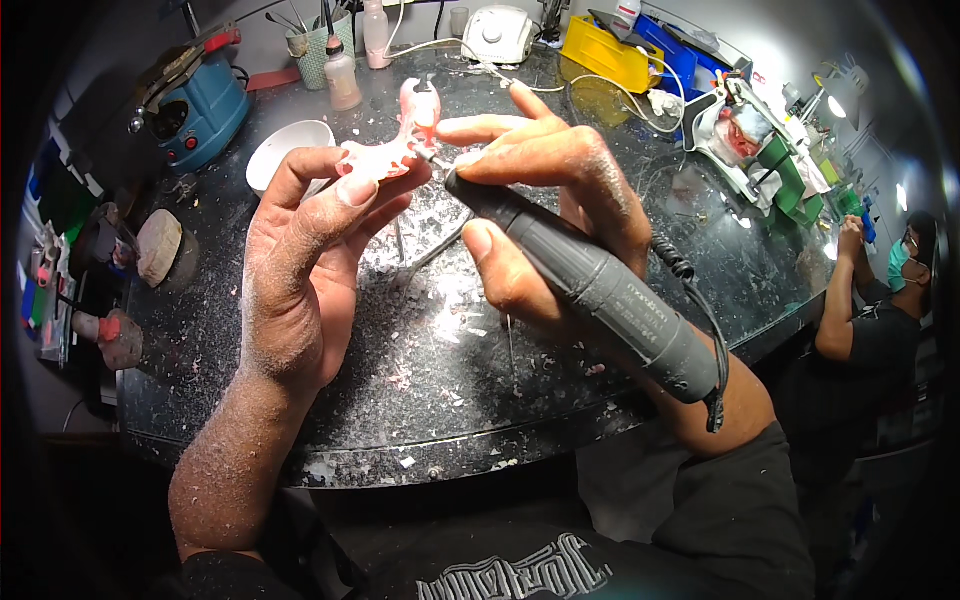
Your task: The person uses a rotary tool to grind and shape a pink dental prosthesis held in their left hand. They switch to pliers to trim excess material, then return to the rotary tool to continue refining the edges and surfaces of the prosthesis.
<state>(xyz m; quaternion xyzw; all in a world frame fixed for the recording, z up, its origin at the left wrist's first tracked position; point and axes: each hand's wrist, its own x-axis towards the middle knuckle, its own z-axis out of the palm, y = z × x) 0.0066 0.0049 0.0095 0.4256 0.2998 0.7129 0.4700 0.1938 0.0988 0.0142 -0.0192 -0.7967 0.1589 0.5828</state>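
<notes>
My left hand [305, 250], dusted with pale powder, pinches a pink acrylic denture base [376, 160] between thumb and fingers, above the middle of the bench. The piece is curved, with an arm rising at its far end. Wrapped around a black rotary handpiece [605, 285] is my right hand [575, 165], its index finger and thumb near the front end. The handpiece's thin metal bur meets or nearly meets the denture base's right side; I cannot tell which. Some right fingertips reach close to the piece's raised arm. A black cord hangs from the handpiece's rear.
Pale shavings cover the dark bench [440, 390]. A white bowl [262, 160] stands behind my left hand, near a blue machine [212, 112]. Farther back are a dropper bottle [343, 85], a white control box [498, 38] and a yellow bin [605, 55]. Another person [880, 300] sits at right.
</notes>
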